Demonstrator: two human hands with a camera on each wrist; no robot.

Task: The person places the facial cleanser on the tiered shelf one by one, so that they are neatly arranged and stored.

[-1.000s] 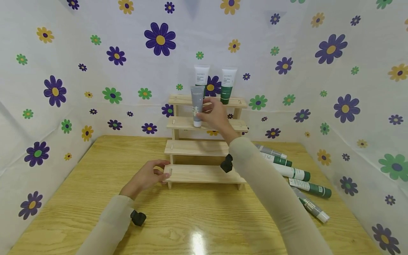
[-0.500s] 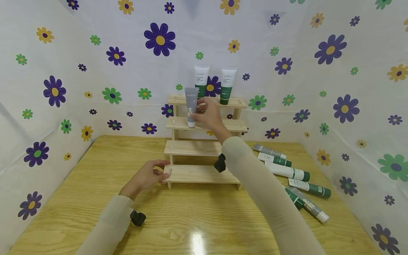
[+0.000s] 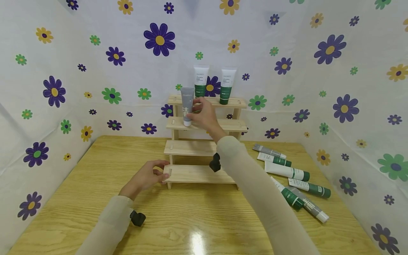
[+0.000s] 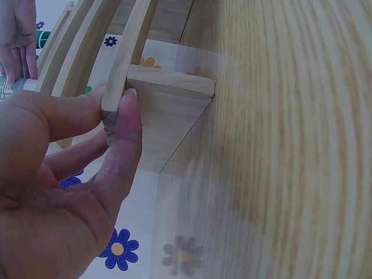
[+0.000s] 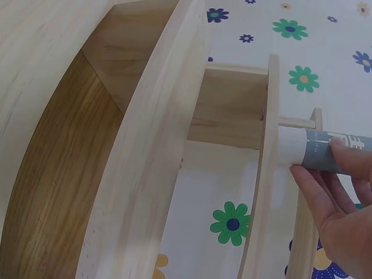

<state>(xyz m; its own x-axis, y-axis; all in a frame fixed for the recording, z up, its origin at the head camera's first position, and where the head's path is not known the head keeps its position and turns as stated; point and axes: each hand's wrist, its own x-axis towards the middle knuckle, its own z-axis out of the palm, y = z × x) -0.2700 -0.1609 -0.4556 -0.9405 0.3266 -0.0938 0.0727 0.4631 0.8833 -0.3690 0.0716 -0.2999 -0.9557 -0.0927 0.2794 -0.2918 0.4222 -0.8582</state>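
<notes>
My right hand [image 3: 205,115] grips a grey tube [image 3: 187,106] with a white cap, cap down, at the left part of the third step up of a wooden tiered rack [image 3: 199,173]. In the right wrist view, the tube's white cap [image 5: 292,145] meets that board, with thumb and fingers around the tube [image 5: 325,152]. My left hand [image 3: 148,175] pinches the left end of the lowest board; the left wrist view has thumb and fingertips on the board's end [image 4: 119,87]. Two white-and-green tubes, one left [image 3: 200,81] and one right [image 3: 227,86], stand on the top step.
Several tubes lie on the table at the right of the rack, among them a white-and-green one [image 3: 287,171] and a grey one [image 3: 310,207]. Flower-printed cloth [image 3: 127,71] surrounds the wooden table [image 3: 178,223] at the back and sides.
My right hand has moved the grey tube leftward along the third step, uncovering more of the white-and-green tube behind it. The left hand has stayed at the lowest board.
</notes>
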